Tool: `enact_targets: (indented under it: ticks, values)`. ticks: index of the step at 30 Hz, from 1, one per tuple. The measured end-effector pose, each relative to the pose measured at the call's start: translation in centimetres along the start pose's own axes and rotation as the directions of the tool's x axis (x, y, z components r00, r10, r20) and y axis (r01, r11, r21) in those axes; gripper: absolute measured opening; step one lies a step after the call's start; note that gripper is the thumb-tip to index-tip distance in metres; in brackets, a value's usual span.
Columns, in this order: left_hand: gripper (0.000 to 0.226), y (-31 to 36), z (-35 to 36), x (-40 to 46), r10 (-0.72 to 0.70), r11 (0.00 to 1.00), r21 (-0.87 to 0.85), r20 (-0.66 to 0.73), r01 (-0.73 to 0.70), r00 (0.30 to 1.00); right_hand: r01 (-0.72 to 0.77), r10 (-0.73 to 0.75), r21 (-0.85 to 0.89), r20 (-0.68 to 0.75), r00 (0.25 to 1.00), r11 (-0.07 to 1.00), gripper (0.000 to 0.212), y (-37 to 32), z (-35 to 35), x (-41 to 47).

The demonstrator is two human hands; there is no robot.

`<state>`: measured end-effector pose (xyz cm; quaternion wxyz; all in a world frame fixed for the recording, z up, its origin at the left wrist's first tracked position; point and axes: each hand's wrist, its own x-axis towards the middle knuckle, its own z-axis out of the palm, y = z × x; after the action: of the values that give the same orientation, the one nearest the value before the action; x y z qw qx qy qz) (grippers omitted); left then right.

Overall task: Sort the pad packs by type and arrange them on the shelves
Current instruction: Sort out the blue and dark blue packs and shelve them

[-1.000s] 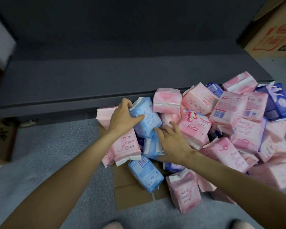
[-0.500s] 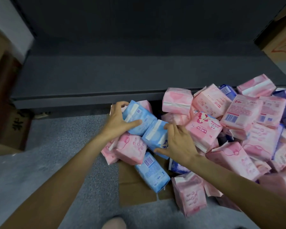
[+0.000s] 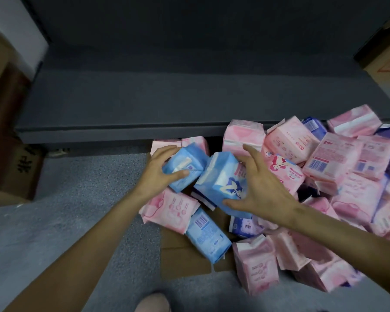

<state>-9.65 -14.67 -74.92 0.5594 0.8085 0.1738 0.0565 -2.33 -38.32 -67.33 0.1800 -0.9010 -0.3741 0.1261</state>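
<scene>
Two blue packs lifted from the heap, centre of frame

The left hand (image 3: 158, 174) grips one blue pack (image 3: 185, 168); the right hand (image 3: 260, 190), fingers spread wide, clasps a second blue pack (image 3: 221, 183). The dark shelf (image 3: 144, 109) sits above, unfilled. That wide, loose clasp could let the slick pack slip back among the pink packs (image 3: 338, 167)

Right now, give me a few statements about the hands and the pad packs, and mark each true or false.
1. The left hand grips a light blue pack. True.
2. The right hand holds a pink pack. False: it holds a second light blue pack.
3. The dark shelf already carries sorted packs. False: none show on it.
4. A third light blue pack lies on the flattened cardboard. True.
</scene>
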Motion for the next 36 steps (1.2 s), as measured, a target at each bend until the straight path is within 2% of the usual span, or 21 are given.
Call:
enact_targets:
  ticks: [3,5,7,9,12,14,16,18,19,21,23,26,30,33,36]
  values:
    - [0.055,1.5,-0.7,-0.6,0.041,0.994,-0.099,-0.034,-0.044,0.999,-0.074,0.071,0.071,0.035,0.997,0.995,0.095,0.7,-3.2,0.4]
    - [0.054,2.9,-1.1,-1.1,0.032,0.958,-0.284,-0.009,-0.033,0.999,-0.099,0.096,0.177,0.029,0.995,0.979,0.087,0.9,-4.5,0.7]
    - [0.055,4.3,-1.0,-1.2,0.075,0.892,-0.450,0.034,-0.052,0.997,-0.080,0.077,0.256,0.023,0.997,0.963,0.086,1.0,-5.5,1.3]
    - [0.053,6.2,-0.8,-0.2,0.115,0.830,-0.553,0.029,-0.080,0.993,-0.041,0.054,0.276,-0.041,0.998,0.960,0.087,1.5,-6.9,1.8]
    - [0.030,8.9,0.1,2.0,0.034,0.673,-0.738,-0.027,-0.043,0.999,0.035,-0.002,0.217,-0.150,0.989,0.976,0.086,2.4,-8.9,2.0]
    - [0.017,10.7,1.2,3.7,0.018,0.699,-0.711,-0.085,-0.074,0.996,0.068,-0.038,0.130,-0.217,0.975,0.989,0.084,3.7,-10.8,1.5]
    - [0.040,12.5,2.6,5.4,0.090,0.754,-0.645,-0.083,-0.122,0.992,0.059,-0.031,0.104,-0.249,0.968,0.993,0.084,5.4,-12.7,0.9]
    - [0.077,14.9,4.6,7.1,0.136,0.819,-0.566,0.023,-0.099,0.990,0.026,-0.002,0.084,-0.273,0.962,0.996,0.087,7.9,-15.1,-0.1]
    - [0.087,16.1,5.6,8.0,0.138,0.854,-0.515,0.100,-0.068,0.985,0.002,0.015,0.061,-0.275,0.961,0.998,0.089,9.2,-16.2,-0.5]
    - [0.089,18.6,8.1,9.6,0.139,0.911,-0.411,0.242,-0.028,0.960,-0.060,0.053,-0.015,-0.288,0.956,0.998,0.096,12.1,-18.6,-1.4]
    - [0.088,21.1,10.9,10.9,0.107,0.951,-0.311,0.299,-0.010,0.948,-0.137,0.107,-0.079,-0.306,0.946,0.987,0.105,15.0,-20.8,-2.2]
    - [0.089,25.0,16.4,12.5,0.105,0.979,-0.195,0.261,-0.054,0.960,-0.182,0.124,-0.160,-0.316,0.941,0.970,0.110,20.4,-24.3,-2.7]
    - [0.092,27.2,22.7,14.3,0.029,0.973,-0.230,0.164,0.010,0.986,-0.188,0.134,-0.176,-0.280,0.951,0.966,0.106,26.8,-27.8,-1.7]
    - [0.071,28.4,26.1,15.4,-0.044,0.958,-0.279,0.072,0.063,0.996,-0.138,0.089,-0.184,-0.252,0.964,0.973,0.102,30.7,-29.6,-0.3]
    - [0.071,30.1,28.7,16.5,-0.017,0.973,-0.230,-0.070,0.001,0.997,-0.106,0.073,-0.134,-0.229,0.971,0.985,0.102,33.9,-30.9,0.7]
